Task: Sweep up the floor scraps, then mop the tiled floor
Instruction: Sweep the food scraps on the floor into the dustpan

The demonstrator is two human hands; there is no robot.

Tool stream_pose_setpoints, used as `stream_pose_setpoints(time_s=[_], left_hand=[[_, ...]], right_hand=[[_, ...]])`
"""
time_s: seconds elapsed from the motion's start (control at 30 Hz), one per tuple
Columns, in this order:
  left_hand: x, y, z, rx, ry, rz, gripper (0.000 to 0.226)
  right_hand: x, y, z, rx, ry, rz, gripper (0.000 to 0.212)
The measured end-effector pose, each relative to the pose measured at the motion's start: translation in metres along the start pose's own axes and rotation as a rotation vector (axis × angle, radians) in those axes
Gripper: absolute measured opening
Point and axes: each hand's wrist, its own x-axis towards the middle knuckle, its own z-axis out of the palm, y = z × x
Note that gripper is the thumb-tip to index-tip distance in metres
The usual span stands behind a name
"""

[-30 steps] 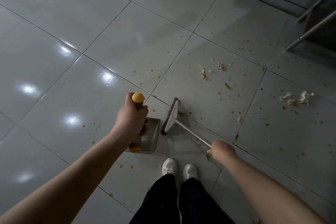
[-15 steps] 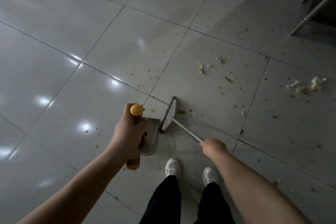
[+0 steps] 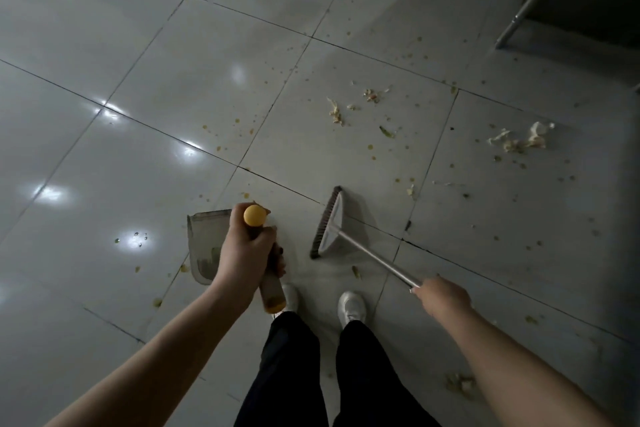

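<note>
Nearest, the left hand [image 3: 247, 253] is clenched round the dustpan [image 3: 204, 239] handle; the right hand [image 3: 441, 296] grasps the broom [image 3: 329, 229] shaft. Pan and bristles, touching half a second ago, now stand apart. Leafy scraps [image 3: 535, 137] remain from twelve to two o'clock: sweeping unfinished, mopping not begun.

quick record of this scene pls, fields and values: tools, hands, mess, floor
dustpan: grey pan with a yellow-capped handle, at the left
broom: head to the right of the dustpan, apart from it
left hand: grips the dustpan handle
right hand: grips the broom's metal handle
scraps: pale pile at far right, smaller bits beyond the broom
floor: glossy tiles with yellowish spots
mop: none in view
</note>
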Motion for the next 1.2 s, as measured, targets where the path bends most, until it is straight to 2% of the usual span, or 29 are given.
stream_pose_setpoints(time_s=[0.2, 0.4, 0.53, 0.63, 0.87, 1.03, 1.2], left_hand=[[-0.020, -0.004, 0.005, 0.045, 0.034, 0.025, 0.042], [-0.007, 0.008, -0.005, 0.054, 0.023, 0.047, 0.037], [0.002, 0.014, -0.005, 0.107, -0.024, 0.040, 0.037], [0.005, 0.016, -0.002, 0.148, -0.060, 0.039, 0.037], [0.008, 0.023, -0.003, 0.159, -0.115, 0.034, 0.035], [0.010, 0.027, -0.007, 0.166, -0.092, 0.031, 0.033], [0.018, 0.035, -0.014, 0.208, -0.064, 0.049, 0.031]], right_hand=[[-0.018, -0.001, 0.007, 0.092, 0.065, 0.002, 0.049], [-0.026, -0.083, -0.021, -0.042, 0.146, -0.160, 0.040], [-0.024, -0.115, -0.025, -0.067, 0.108, -0.137, 0.042], [-0.023, -0.102, -0.022, 0.008, 0.076, -0.082, 0.045], [-0.029, -0.020, -0.023, -0.007, -0.030, 0.174, 0.047], [-0.044, -0.004, -0.023, 0.036, -0.019, 0.174, 0.043], [-0.055, -0.034, -0.013, 0.101, -0.033, 0.161, 0.047]])
